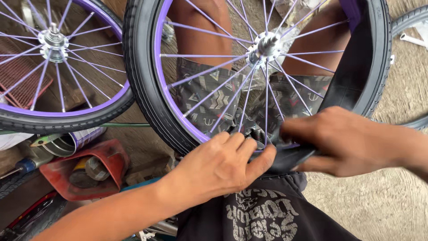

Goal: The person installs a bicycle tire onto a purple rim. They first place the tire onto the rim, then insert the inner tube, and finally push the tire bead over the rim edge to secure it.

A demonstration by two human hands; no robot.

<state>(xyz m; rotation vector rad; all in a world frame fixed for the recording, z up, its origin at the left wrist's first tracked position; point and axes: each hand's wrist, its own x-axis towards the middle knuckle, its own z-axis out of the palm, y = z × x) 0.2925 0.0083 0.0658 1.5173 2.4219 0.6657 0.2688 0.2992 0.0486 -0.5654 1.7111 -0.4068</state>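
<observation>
Two bare hands work at the bottom of a bicycle wheel point(267, 49) that stands upright between the person's knees. Its rim point(167, 89) is purple, with thin purple spokes running to a metal hub point(266, 46), and a black tyre point(140, 85) sits around it.

At the wheel's lower edge, the left hand point(218, 167) has its grip closed, fingers curled over the tyre bead and the rim. The right hand point(343, 140) is also closed, pinching a black inner tube point(290, 158) just beside the left fingertips. That tube runs up the right side of the wheel as a loose, wide black band point(352, 67) lying inside the tyre.

Patterned shorts point(214, 96) show through the spokes, and a black shirt point(263, 209) with pale print fills the bottom of the view.

Near the left edge, a second wheel point(58, 58) with the same purple rim lies on the floor point(397, 201). Below it rest a dented metal can point(67, 143) and a red holder point(89, 172). A screwdriver point(20, 167) with a blue handle pokes in from the left edge.
</observation>
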